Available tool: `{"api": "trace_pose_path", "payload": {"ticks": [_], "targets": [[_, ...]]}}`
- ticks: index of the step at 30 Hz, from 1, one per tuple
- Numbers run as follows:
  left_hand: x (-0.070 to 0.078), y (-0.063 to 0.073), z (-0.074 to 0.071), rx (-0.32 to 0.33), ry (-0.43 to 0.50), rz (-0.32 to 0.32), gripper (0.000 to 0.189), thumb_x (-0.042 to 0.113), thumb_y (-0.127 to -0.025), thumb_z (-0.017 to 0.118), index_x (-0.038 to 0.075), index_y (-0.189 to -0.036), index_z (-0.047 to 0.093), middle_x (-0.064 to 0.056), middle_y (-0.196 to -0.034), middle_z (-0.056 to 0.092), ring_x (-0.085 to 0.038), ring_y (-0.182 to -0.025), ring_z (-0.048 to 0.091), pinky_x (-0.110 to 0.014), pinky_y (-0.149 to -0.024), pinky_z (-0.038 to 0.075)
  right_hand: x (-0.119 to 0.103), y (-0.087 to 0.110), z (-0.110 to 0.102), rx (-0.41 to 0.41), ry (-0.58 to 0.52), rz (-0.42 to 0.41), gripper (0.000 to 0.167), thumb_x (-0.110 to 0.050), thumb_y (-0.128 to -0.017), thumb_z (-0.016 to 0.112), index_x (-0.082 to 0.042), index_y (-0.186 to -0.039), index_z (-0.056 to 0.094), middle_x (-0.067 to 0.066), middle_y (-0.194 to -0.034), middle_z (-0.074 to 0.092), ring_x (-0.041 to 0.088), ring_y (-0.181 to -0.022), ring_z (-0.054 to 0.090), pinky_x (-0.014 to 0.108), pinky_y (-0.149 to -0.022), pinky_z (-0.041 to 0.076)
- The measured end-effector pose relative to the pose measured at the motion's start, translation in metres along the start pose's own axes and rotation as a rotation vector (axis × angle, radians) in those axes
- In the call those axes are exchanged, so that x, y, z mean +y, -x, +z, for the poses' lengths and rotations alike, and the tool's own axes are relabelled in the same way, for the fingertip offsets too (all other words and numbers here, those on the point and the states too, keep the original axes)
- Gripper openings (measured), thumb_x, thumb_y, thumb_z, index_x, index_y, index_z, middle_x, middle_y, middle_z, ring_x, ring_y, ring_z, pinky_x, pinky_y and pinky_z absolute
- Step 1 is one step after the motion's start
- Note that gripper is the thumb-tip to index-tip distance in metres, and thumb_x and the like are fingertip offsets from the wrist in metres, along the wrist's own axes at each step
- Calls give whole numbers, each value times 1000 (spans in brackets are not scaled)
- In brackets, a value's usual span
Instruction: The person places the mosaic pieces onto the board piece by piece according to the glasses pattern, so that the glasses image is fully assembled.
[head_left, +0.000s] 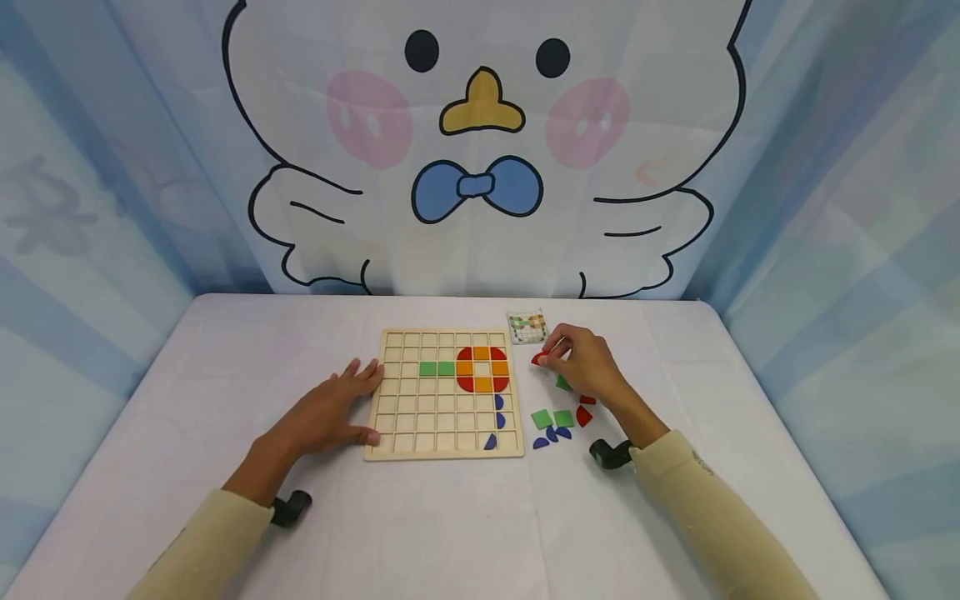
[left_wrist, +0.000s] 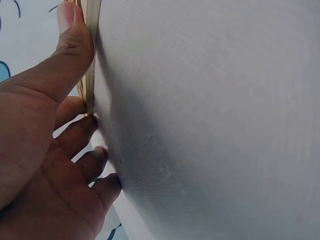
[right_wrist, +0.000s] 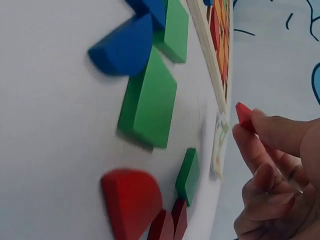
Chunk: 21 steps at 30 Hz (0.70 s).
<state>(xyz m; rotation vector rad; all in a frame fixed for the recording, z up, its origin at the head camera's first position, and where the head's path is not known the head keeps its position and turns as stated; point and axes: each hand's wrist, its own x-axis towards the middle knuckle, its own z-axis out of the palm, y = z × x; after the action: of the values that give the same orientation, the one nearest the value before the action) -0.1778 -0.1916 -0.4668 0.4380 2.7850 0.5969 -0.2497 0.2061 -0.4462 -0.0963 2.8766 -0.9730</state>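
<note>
A wooden grid board (head_left: 435, 417) lies on the table, holding green squares (head_left: 437, 368), a ring of red and orange pieces (head_left: 482, 384), and blue half-circles (head_left: 500, 421) down its right side. My left hand (head_left: 330, 412) rests at the board's left edge, its thumb on the rim and its fingers spread along the side. Right of the board, my right hand (head_left: 588, 362) pinches a red piece (right_wrist: 244, 116) between thumb and fingertips, raised above the table. Under and near that hand lie loose red pieces (head_left: 584, 416), green pieces (right_wrist: 150, 107) and blue half-circles (right_wrist: 125, 47).
A small pattern card (head_left: 527, 327) lies by the board's upper right corner. The white table (head_left: 420, 525) meets a curtain (head_left: 480, 258) printed with a cartoon bird at its back edge. Dark wrist cameras (head_left: 291, 508) sit on both wrists.
</note>
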Motion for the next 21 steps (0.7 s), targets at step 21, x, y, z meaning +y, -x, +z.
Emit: {"api": "trace_pose_path", "payload": {"ticks": [21], "targets": [[-3, 0, 1, 3, 1, -2, 113, 42, -80, 92, 12, -168, 28, -12, -177, 23, -45, -164, 16, -68, -129, 24, -67, -7, 49, -62, -64, -126, 7, -21, -98, 79, -17, -101, 75, 2, -89, 68, 21, -82, 59, 31, -69, 47]]}}
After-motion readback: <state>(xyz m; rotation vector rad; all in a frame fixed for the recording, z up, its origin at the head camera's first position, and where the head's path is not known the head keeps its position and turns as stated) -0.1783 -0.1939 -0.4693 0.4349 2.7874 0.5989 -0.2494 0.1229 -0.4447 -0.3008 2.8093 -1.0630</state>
